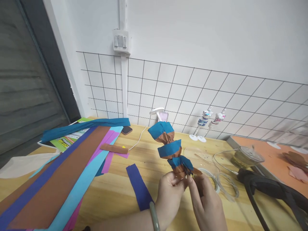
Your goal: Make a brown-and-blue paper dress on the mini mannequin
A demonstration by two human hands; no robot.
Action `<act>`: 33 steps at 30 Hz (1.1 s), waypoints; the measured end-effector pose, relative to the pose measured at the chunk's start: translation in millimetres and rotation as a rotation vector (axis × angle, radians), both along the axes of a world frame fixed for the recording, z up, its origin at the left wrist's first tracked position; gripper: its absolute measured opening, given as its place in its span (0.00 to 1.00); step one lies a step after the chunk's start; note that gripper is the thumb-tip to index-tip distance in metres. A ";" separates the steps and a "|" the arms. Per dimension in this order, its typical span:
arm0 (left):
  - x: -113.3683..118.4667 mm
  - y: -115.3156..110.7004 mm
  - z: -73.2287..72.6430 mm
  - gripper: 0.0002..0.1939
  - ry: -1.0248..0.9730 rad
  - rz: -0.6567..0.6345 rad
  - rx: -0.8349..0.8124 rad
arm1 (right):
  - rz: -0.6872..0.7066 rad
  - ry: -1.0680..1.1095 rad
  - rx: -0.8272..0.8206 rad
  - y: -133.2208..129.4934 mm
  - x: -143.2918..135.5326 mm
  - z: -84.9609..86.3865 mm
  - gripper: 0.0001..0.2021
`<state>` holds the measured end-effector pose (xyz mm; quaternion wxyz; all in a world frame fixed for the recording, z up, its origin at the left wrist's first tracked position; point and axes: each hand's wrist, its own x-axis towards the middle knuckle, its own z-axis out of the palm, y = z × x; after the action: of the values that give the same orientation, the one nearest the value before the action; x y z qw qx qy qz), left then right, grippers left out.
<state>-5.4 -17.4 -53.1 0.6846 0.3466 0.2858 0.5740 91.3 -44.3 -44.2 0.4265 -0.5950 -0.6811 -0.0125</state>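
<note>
A tiered crepe paper decoration, brown with teal edges and gathered into several ruffles, is held up tilted in front of me. My left hand closes around its lower end, with a pale bangle on that wrist. My right hand pinches the brown and teal paper at the same end, its fingertips meeting those of the left. A loose brown paper end pokes out by the right fingers. Beneath the left wrist lies a dark blue paper strip. What runs inside the ruffles is hidden.
Crepe paper strips in several colours lie at left, near a phone. Two small decorated stands are at the back. Tape rolls, a glass teapot, a black strap-like object and an orange surface are at right.
</note>
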 end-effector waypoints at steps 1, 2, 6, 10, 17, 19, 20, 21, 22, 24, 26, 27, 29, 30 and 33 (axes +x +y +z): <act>-0.2 0.2 0.4 0.19 -0.002 0.003 -0.002 | -0.007 0.003 -0.002 -0.1 1.2 -0.7 0.13; -0.4 0.5 0.9 0.19 -0.010 0.002 -0.002 | -0.016 0.000 -0.006 -0.3 2.8 -1.5 0.13; -2.0 1.0 4.3 0.19 -0.040 -0.023 0.024 | -0.039 -0.066 0.014 -1.1 9.8 -2.9 0.16; -2.7 1.7 5.5 0.16 -0.019 -0.006 0.022 | -0.080 -0.221 0.157 -2.1 13.3 2.6 0.18; -2.3 3.8 4.3 0.15 0.016 0.055 0.028 | -0.098 -0.418 0.261 -5.4 17.8 12.1 0.17; -2.5 3.9 4.5 0.13 0.033 0.047 0.037 | -0.091 -0.423 0.294 -5.7 19.5 10.7 0.15; -2.5 4.0 3.9 0.12 0.036 0.043 0.043 | -0.067 -0.415 0.299 -5.5 20.2 9.4 0.14; -2.4 4.2 2.7 0.11 0.038 0.038 0.052 | -0.031 -0.403 0.290 -5.2 20.9 8.0 0.14; -2.2 4.5 0.8 0.10 0.040 0.036 0.061 | 0.010 -0.387 0.271 -4.9 21.4 6.4 0.15; -1.5 5.5 -4.8 0.10 0.061 0.038 0.072 | 0.072 -0.361 0.232 -4.5 22.2 3.8 0.16; -0.8 6.3 -10.8 0.10 0.094 0.032 0.066 | 0.072 -0.356 0.222 -4.8 22.5 2.2 0.16; -0.4 6.4 -13.1 0.10 0.101 0.020 0.055 | 0.062 -0.363 0.226 -5.1 22.6 1.9 0.17; 0.4 5.8 -15.4 0.11 0.075 -0.016 0.024 | 0.048 -0.383 0.235 -5.7 22.6 1.7 0.17; 0.8 5.1 -15.5 0.11 0.042 -0.042 0.005 | 0.043 -0.392 0.236 -5.9 22.7 1.6 0.17; 2.3 2.0 -15.8 0.12 -0.106 -0.142 -0.058 | 0.043 -0.419 0.221 -6.5 22.9 0.4 0.16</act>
<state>-3.1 -15.4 -69.0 0.7475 0.3155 0.2403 0.5329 114.2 -50.9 -43.8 0.3384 -0.5144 -0.7619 -0.2009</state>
